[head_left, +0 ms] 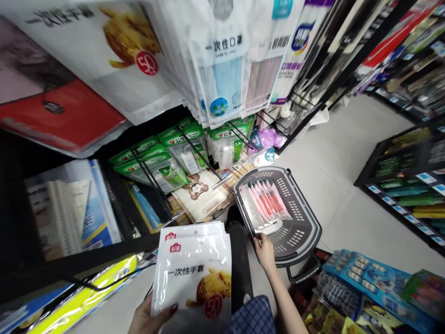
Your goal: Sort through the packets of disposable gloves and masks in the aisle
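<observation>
In my left hand (150, 315) are two white packs of disposable gloves (191, 257), one overlapping the other, with a roast chicken picture and a red "50" spot on the front one. My thumb presses on the front pack; the other fingers are behind it. My right hand (264, 253) is closed on the near left rim of a grey shopping basket (297, 211). Several pink and white packets (267, 199) lie inside the basket, with a white pack beneath them.
Hanging glove packs (121, 51) and face mask packs (224, 74) fill the rack above. Green-topped packs (187, 153) hang on hooks below. Bagged snacks (361, 273) stand at the lower right. Grey floor (333, 171) runs beyond the basket toward another shelf (406, 185).
</observation>
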The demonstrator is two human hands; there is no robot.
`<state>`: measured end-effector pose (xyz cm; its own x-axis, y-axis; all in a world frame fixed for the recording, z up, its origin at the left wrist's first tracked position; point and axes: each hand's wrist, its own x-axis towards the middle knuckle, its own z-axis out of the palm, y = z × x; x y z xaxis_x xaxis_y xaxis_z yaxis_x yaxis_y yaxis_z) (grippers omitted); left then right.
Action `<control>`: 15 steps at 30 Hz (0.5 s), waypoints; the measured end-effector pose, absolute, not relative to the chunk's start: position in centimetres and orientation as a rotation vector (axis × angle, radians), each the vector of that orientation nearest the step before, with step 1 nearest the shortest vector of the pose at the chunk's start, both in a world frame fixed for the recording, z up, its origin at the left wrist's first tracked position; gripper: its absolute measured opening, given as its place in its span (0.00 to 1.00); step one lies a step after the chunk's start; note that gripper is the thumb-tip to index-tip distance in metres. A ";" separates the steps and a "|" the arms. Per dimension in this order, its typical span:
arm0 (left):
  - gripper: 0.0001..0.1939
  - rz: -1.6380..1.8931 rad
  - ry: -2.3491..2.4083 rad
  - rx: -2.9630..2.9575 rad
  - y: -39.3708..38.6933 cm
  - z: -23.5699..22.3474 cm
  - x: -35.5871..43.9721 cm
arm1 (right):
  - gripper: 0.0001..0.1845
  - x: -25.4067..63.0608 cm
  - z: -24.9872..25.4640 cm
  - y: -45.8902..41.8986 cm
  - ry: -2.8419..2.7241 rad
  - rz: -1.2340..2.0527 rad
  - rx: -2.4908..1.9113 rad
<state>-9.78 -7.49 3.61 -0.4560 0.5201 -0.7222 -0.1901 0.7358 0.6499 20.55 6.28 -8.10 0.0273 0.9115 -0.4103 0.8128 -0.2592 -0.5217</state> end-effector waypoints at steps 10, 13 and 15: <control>0.29 0.988 1.569 0.555 -7.7 5.0 -9.8 | 0.15 14.0 0.9 -5.0 -1.351 1.718 -1.530; 0.31 1.065 1.541 0.613 -8.2 4.6 -10.0 | 0.20 12.3 0.8 -7.0 -1.188 1.733 -1.459; 0.33 1.110 1.511 0.640 -8.5 4.3 -10.3 | 0.22 11.6 0.6 -7.9 -1.136 1.699 -1.450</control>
